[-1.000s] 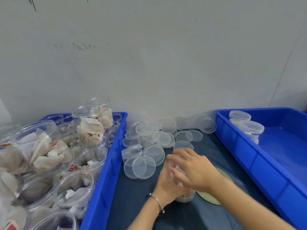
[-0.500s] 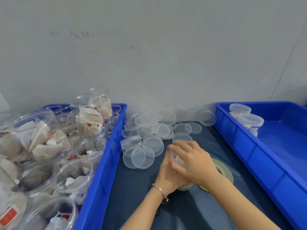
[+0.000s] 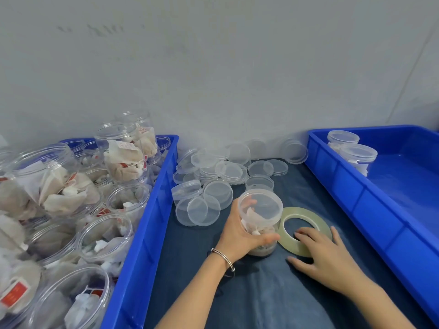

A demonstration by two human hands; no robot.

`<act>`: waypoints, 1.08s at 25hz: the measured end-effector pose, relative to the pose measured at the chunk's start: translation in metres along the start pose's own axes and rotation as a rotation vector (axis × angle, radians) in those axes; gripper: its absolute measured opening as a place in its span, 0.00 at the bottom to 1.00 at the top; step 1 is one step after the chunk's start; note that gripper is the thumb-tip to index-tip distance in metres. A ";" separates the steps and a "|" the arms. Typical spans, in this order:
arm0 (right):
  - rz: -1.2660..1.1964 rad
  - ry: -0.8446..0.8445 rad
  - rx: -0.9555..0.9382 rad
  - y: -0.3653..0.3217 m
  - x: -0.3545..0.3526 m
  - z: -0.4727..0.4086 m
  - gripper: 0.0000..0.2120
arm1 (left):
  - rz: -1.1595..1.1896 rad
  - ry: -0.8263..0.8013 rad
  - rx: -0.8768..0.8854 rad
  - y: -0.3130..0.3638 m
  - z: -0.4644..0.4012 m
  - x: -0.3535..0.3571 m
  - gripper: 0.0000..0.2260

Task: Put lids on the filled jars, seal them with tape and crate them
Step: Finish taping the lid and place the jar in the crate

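Head view, lower centre: your left hand grips a lidded, filled jar upright on the dark cloth, fingers curled round its wall. Just right, your right hand lies flat, fingers straight, fingertips on the tape roll touching the jar. Loose lids heap above; two capped jars stand in the right crate, upper right.

Clear glossy plastic jar, glossy blue plastic crate, matt dark cloth.
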State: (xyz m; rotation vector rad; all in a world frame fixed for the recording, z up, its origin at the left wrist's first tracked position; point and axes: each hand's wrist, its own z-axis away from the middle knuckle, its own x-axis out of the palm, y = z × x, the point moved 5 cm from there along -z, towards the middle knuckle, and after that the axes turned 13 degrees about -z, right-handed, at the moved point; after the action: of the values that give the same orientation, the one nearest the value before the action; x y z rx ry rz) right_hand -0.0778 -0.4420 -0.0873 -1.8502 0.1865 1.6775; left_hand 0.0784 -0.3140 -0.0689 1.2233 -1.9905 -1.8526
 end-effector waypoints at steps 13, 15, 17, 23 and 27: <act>-1.000 0.526 -0.068 -0.047 -0.087 0.083 0.16 | 0.045 0.339 0.213 0.099 0.050 -0.033 0.16; -0.889 0.541 -0.226 -0.070 -0.091 0.089 0.13 | -0.062 0.088 0.246 0.118 0.056 -0.016 0.23; -0.854 0.522 -0.268 -0.083 -0.088 0.091 0.05 | -0.123 -0.002 0.266 0.125 0.061 -0.009 0.28; -0.661 0.533 -0.224 -0.089 -0.085 0.090 0.08 | -0.123 0.165 0.262 0.126 0.068 -0.021 0.17; -0.492 0.570 -0.322 -0.100 -0.090 0.091 0.07 | 0.004 0.246 0.191 0.121 0.071 -0.021 0.09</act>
State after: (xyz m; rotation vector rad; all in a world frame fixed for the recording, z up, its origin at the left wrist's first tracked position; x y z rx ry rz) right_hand -0.1213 -0.3418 0.0325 -2.3397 -0.3053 0.8593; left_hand -0.0047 -0.2590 0.0315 1.4180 -2.0640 -1.4530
